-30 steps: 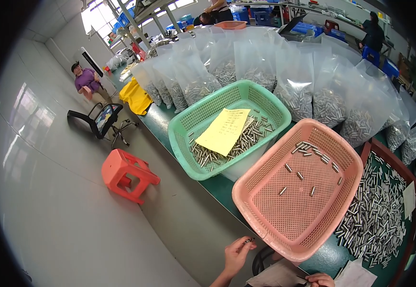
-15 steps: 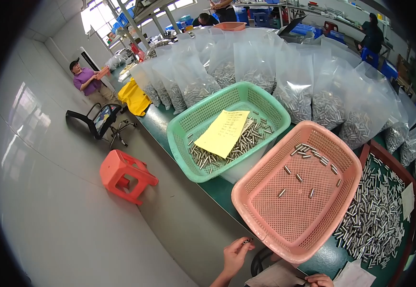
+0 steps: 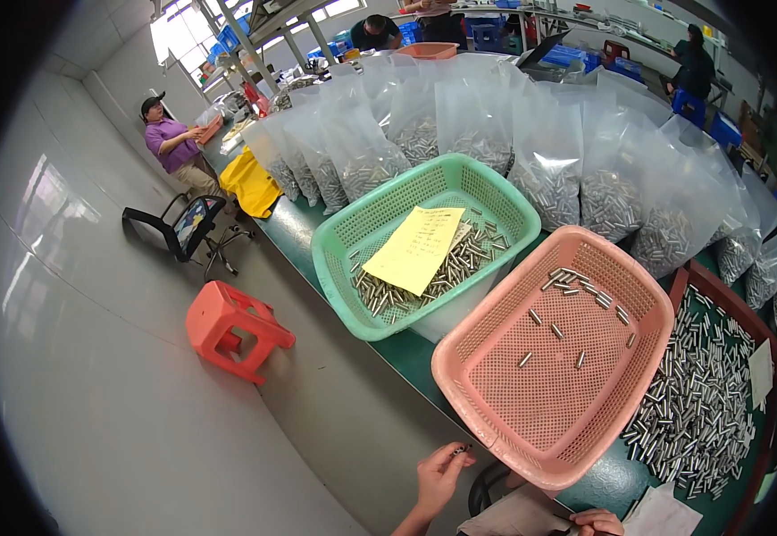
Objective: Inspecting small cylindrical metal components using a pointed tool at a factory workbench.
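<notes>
My left hand [image 3: 436, 480] is low in the view, just below the near corner of the pink basket [image 3: 456, 355]. Its fingertips pinch a small metal pin [image 3: 461, 449]. A few loose metal pins [image 3: 574, 288] lie inside the pink basket. Only the knuckles of my right hand [image 3: 597, 521] show at the bottom edge, beside a white paper [image 3: 665, 515]; what it holds is hidden. To the right, a brown tray [image 3: 685, 279] is covered with several metal pins [image 3: 697, 406].
A green basket [image 3: 328, 243] with pins and a yellow sheet [image 3: 415, 248] stands behind the pink one. Clear bags of pins [image 3: 549, 152] line the back of the bench. On the floor to the left are a red stool [image 3: 232, 326] and a black chair [image 3: 183, 223]. A person in purple [image 3: 171, 143] works farther off.
My left hand has stayed near the pink basket's corner, fingers pinched together. The person in purple has turned toward the bench with something orange in hand.
</notes>
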`<state>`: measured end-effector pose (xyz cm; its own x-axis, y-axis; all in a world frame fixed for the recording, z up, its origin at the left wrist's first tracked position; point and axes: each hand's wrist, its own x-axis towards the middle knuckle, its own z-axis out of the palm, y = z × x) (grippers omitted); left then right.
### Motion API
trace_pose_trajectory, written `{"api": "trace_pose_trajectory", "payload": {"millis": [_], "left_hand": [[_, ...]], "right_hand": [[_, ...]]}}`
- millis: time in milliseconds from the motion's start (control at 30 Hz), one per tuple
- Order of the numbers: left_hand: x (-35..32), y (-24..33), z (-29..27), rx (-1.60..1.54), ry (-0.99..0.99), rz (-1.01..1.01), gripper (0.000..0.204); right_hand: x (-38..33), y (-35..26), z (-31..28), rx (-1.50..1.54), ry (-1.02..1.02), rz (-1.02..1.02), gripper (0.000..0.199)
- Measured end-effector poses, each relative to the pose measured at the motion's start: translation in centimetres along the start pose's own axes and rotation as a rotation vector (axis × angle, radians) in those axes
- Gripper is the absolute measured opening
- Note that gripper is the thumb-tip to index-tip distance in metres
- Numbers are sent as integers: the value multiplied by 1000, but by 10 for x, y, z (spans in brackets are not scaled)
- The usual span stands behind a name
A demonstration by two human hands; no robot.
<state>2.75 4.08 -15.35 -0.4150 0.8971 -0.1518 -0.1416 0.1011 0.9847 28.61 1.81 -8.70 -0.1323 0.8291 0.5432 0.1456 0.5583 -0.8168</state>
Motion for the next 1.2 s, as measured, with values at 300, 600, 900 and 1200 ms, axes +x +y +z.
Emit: {"api": "trace_pose_trajectory", "payload": {"millis": [300,600,900,1200], "left_hand": [[-1,-3,-2,-11,-8,-12,16],[-2,-4,-4,-32,-12,-7,16],[-4,-1,-3,-1,-12,11,18],[-8,4,0,-35,-32,13,15]], "right_hand": [[-5,4,-2,13,-13,23,23],[-14,4,-5,0,-23,63,23],[-11,6,-4,10,-20,10,21],[-7,4,2,63,40,-13,20]]}}
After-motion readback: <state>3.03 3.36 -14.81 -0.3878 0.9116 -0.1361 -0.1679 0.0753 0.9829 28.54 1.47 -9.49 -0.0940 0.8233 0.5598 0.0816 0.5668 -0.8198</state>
